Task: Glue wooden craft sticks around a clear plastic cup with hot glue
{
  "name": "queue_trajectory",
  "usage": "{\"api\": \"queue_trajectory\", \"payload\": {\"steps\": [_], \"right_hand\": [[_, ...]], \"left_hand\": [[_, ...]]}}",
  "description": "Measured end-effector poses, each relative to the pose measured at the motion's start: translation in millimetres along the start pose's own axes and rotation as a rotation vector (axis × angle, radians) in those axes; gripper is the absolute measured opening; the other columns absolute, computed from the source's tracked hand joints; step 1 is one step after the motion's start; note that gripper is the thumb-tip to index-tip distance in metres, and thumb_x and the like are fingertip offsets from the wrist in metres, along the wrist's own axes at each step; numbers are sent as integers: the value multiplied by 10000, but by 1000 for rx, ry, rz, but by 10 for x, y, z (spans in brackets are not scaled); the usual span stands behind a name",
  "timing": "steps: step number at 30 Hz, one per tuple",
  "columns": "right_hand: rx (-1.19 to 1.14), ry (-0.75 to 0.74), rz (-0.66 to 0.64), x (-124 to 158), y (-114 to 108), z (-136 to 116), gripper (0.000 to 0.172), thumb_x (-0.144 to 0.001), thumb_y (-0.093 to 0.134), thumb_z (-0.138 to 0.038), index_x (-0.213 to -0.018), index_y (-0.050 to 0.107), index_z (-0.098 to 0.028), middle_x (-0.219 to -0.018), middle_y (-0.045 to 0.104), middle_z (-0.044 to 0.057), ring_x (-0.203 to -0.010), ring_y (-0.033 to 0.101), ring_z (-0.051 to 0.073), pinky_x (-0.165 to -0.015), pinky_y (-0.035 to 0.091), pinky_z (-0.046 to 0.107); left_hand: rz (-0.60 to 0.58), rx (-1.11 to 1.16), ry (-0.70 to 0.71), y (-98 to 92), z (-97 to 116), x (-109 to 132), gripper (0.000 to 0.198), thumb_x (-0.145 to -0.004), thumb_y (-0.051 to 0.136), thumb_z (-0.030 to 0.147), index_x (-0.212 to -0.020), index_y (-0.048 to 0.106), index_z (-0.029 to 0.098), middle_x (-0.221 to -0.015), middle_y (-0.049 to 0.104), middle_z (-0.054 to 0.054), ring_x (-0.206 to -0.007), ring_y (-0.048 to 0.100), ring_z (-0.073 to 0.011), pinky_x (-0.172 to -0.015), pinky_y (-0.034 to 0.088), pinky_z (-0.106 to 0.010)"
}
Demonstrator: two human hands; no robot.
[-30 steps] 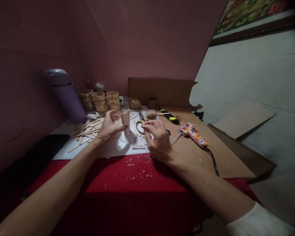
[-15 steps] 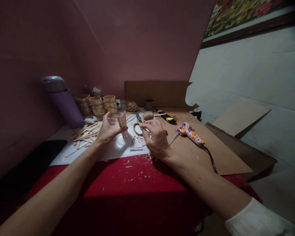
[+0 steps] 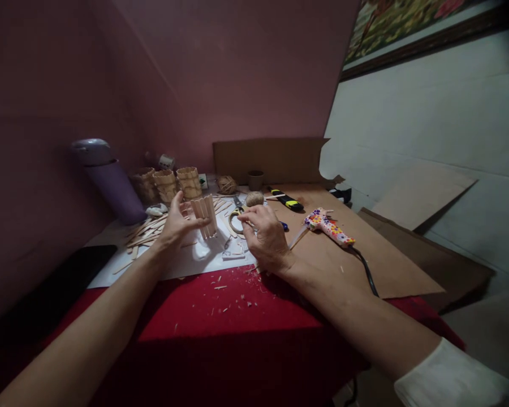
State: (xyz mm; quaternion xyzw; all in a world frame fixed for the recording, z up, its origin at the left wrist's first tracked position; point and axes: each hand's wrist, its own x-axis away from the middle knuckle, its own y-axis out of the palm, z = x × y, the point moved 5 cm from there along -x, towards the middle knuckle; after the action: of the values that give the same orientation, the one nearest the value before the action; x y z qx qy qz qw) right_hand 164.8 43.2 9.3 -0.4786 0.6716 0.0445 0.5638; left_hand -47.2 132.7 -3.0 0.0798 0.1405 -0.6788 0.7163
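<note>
My left hand (image 3: 178, 221) is wrapped round a clear cup partly covered with upright craft sticks (image 3: 204, 217), thumb across the sticks on the near side. The cup is tilted a little above the white paper (image 3: 169, 264). To its right my right hand (image 3: 263, 232) is closed, thumb and forefinger pinched together; what they hold, if anything, is too small to make out. Just behind those fingertips lie scissors with gold-coloured handles (image 3: 234, 223). A ball of twine (image 3: 255, 198) rests behind the right hand, and loose craft sticks (image 3: 150, 232) are heaped left of the cup.
Several stick-covered cups (image 3: 188, 182) stand at the back left beside a purple bottle (image 3: 116, 189). On the cardboard (image 3: 377, 271) at right lie a flower-patterned glue gun (image 3: 328, 227) with a black cord and a black-and-yellow utility knife (image 3: 286, 199). Scraps litter the red cloth (image 3: 203, 314).
My left hand has turned the cup, so more of its stick-covered side faces me, and moved slightly left. My right hand keeps nearly the same place and pinch.
</note>
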Motion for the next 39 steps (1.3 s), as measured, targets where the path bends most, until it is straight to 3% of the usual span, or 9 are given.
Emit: {"api": "queue_trajectory", "payload": {"steps": [5,10,15,18,21,25,33,39], "right_hand": [[-3,-20,6,-3,5,3,215,-852,517,-114,-872,721,-177,-939,689,100,-946,570,251,-867,481,425],[-5,-22,15,0,15,26,209,-849,516,-112,-864,717,-170,-922,685,101,-923,574,243,-864,476,411],[-10,-21,9,9,20,40,206,-850,518,-119,-872,715,-176,-915,682,97,-936,575,247,-862,476,415],[-18,-24,0,14,25,40,203,-848,519,-119,-870,713,-173,-906,682,99,-940,575,251,-859,473,414],[-28,-28,-12,20,33,37,202,-846,522,-108,-871,715,-161,-903,685,105,-935,581,252,-854,472,412],[-18,-25,-15,23,30,34,196,-844,531,-109,-872,719,-156,-921,687,113,-936,584,261,-848,476,414],[-21,-23,-17,23,24,34,194,-847,522,-114,-853,706,-175,-908,682,104,-936,582,266,-856,479,413],[-20,-4,-33,29,39,62,186,-838,534,-123,-857,707,-187,-923,681,103,-944,582,276,-846,478,424]], "left_hand": [[-2,-111,76,8,-60,-62,1279,-331,941,199,-1468,355,190,-1403,480,-206,-1295,480,-416,-1074,392,-541],[-23,36,30,8,-60,-54,1173,-388,850,103,-1452,363,166,-1319,564,-183,-1300,493,-394,-1072,428,-480],[-34,90,48,9,29,16,1120,-400,815,89,-1435,408,220,-1371,543,-144,-1347,453,-367,-1089,416,-426],[-82,63,33,25,21,34,1082,-422,804,89,-1422,416,232,-1303,583,-129,-1228,554,-349,-990,486,-420],[-149,42,19,47,-16,28,978,-433,810,105,-1346,469,190,-1116,642,-101,-974,649,-286,-790,546,-359],[-214,15,24,74,-37,18,781,-452,796,142,-1188,536,160,-897,637,-29,-756,624,-204,-634,514,-292],[-240,31,21,83,-38,21,654,-433,807,150,-1027,533,168,-894,609,-10,-736,598,-173,-635,496,-281],[-233,82,6,93,-15,32,690,-403,842,132,-1029,551,151,-919,632,-32,-769,620,-192,-667,508,-305]]}}
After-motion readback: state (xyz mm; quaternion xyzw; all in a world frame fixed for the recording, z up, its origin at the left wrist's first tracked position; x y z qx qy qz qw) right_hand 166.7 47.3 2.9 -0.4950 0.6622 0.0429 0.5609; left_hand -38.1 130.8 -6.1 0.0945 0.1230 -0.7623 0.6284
